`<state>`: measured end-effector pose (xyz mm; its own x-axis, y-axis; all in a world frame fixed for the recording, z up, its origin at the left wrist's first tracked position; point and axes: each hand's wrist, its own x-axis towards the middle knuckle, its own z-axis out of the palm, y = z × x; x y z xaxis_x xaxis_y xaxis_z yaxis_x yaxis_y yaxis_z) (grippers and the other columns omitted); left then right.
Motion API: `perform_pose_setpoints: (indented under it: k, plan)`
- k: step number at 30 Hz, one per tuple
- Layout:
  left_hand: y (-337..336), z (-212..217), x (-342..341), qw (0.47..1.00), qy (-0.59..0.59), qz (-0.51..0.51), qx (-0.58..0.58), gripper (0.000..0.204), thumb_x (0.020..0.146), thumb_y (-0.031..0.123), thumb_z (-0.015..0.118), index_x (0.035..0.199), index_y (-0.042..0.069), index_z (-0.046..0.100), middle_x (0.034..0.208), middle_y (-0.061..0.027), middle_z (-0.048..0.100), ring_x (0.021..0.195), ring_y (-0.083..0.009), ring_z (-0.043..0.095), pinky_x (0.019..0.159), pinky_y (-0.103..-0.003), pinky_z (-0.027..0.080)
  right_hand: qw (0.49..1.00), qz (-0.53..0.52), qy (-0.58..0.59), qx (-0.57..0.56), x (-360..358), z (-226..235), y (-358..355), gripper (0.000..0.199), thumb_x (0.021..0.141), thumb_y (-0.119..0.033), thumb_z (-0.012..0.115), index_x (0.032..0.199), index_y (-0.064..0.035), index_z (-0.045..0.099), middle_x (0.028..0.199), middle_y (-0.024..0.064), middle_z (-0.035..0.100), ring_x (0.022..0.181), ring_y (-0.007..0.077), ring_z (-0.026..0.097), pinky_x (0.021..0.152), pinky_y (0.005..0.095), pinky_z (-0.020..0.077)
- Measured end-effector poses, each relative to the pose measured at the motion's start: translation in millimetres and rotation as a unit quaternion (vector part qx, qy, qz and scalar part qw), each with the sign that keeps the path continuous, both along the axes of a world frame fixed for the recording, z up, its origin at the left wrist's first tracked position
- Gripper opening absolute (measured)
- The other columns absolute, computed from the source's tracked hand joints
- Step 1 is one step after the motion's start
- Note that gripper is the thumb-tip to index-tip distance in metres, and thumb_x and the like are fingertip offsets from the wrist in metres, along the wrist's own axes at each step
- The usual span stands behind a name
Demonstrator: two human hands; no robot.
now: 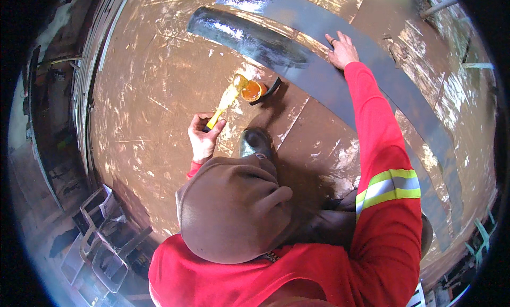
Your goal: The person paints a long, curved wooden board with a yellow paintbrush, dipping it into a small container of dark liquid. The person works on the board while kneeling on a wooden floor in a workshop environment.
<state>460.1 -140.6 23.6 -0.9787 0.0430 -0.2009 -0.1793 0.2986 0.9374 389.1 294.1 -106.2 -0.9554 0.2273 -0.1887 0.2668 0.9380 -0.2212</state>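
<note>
My left hand (203,137) grips the handle of a yellow spatula-like spreader (227,101), its far end coated in amber, sticky-looking stuff. Just right of that end is a small container of amber, glue-like liquid (253,91), against a dark curved piece (267,92). My right hand (343,52) lies with fingers spread on a long dark grey sheet strip (319,25), near its inner edge. Nearer to me runs a second grey strip (319,84). Its left part has a glossy, wet-looking black coat (239,36).
The strips lie on a brown, blotchy board surface (154,94) on which my shoe (256,142) also rests. Stacked chairs (109,254) stand at lower left. Long thin boards or rails (87,94) line the left edge, and a pale pipe-like bar (439,7) juts in at upper right.
</note>
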Motion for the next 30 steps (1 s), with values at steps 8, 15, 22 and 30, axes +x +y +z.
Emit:
perform_pose_setpoints:
  k: [8, 15, 22, 30]
  plan:
    - [-13, -41, 11, 0.985, -0.087, -0.010, 0.151, 0.010, 0.086, 0.007, 0.064, 0.091, 0.002, 0.057, 0.069, -0.0013, 0.053, 0.058, -0.0086, 0.044, 0.053, -0.024, 0.036, 1.000, 0.006, -0.001, -0.004, 1, -1, 2, 0.061, 0.077, -0.018, 0.059, 0.136, -0.0237, 0.046, 0.146, 0.0143, 0.029, 0.133, 0.0319, 0.030, 0.105, 0.0469, 0.0342]
    - [-20, -59, 15, 0.976, -0.112, -0.032, 0.183, 0.018, 0.093, 0.013, 0.053, 0.097, -0.004, 0.059, 0.062, -0.0012, 0.049, 0.054, -0.0091, 0.040, 0.050, -0.024, 0.032, 1.000, 0.012, -0.017, -0.004, 0, 11, -3, 0.060, 0.078, -0.017, 0.057, 0.137, -0.0215, 0.044, 0.145, 0.0184, 0.030, 0.132, 0.0348, 0.031, 0.107, 0.0442, 0.0322]
    - [-6, -54, 19, 0.964, -0.151, -0.003, 0.220, 0.019, 0.092, 0.011, 0.055, 0.110, 0.004, 0.051, 0.059, 0.0028, 0.043, 0.047, -0.0062, 0.035, 0.045, -0.022, 0.028, 1.000, 0.000, -0.018, -0.008, -1, 8, -3, 0.063, 0.076, -0.016, 0.058, 0.137, -0.0237, 0.044, 0.148, 0.0160, 0.027, 0.135, 0.0326, 0.028, 0.107, 0.0464, 0.0313]
    - [-13, -61, 19, 0.940, -0.228, 0.000, 0.255, 0.014, 0.094, 0.016, 0.053, 0.103, 0.005, 0.052, 0.068, -0.0012, 0.047, 0.052, -0.0094, 0.041, 0.047, -0.023, 0.034, 1.000, 0.002, -0.013, -0.008, -2, 4, 0, 0.063, 0.076, -0.017, 0.057, 0.137, -0.0250, 0.044, 0.148, 0.0144, 0.027, 0.134, 0.0319, 0.028, 0.106, 0.0481, 0.0321]
